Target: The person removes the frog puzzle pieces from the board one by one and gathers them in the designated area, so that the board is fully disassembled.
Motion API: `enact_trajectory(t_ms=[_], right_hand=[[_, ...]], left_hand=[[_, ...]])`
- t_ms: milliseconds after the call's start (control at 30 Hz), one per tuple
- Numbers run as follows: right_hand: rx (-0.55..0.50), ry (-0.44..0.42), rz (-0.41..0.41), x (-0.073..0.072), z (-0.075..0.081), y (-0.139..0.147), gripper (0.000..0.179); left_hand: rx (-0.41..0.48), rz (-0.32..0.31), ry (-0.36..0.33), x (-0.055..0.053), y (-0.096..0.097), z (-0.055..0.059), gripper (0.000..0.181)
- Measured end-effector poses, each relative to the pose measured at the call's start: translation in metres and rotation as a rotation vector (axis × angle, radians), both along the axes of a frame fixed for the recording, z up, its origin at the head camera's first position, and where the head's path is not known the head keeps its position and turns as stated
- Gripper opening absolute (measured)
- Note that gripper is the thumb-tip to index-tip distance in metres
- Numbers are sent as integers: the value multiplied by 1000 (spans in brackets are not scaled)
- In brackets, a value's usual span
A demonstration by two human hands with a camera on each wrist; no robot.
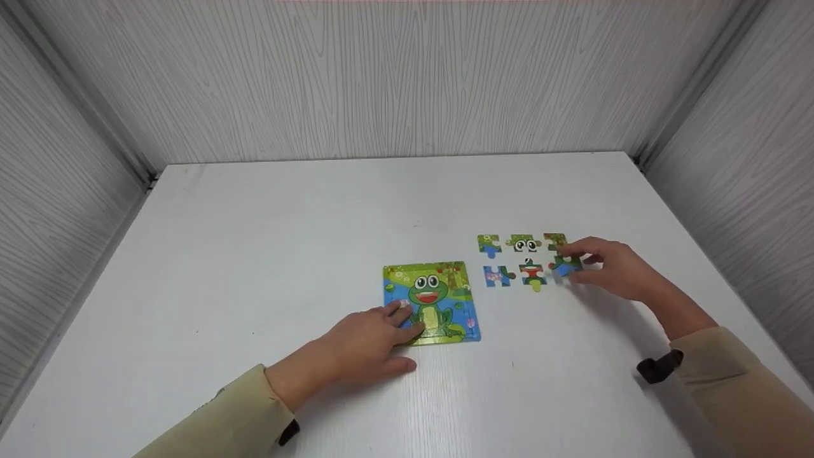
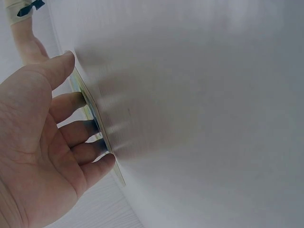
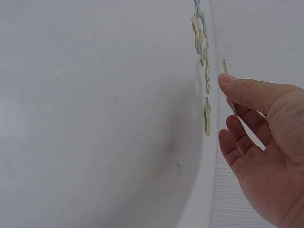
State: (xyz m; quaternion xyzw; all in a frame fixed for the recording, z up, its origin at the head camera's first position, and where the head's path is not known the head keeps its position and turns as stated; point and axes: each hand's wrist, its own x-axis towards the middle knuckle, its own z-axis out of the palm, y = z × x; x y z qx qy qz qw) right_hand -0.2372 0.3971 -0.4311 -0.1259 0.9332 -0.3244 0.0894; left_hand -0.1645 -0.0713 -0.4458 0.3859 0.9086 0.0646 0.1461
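Six loose puzzle pieces (image 1: 533, 273) in all, counting five on the table (image 1: 286, 222), lying in two rows towards its right edge, and a sixth piece (image 1: 564, 266) in the right hand (image 1: 613, 270); pinching that one between thumb and fingers, without showing whether lifting or setting down; resting the left hand (image 1: 369, 340), fingers fairly straight and slightly apart, on the near left corner of one frog board (image 1: 455, 273), around the table's middle; seemingly having five laid out and only the sixth left in hand; leaving all six outside the board; being unable to tell of any inside it.
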Motion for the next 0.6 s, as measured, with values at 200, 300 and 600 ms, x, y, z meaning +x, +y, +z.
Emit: enact_trajectory(t_ms=[200, 300, 600], right_hand=[[-7, -16, 0, 0, -3, 2, 50], [-2, -18, 1, 0, -6, 2, 50], [-2, -28, -10, 0, -10, 1, 51]], left_hand=[[5, 5, -3, 0, 0, -1, 66], [1, 2, 2, 0, 0, -1, 66], [4, 0, -8, 2, -1, 3, 65]])
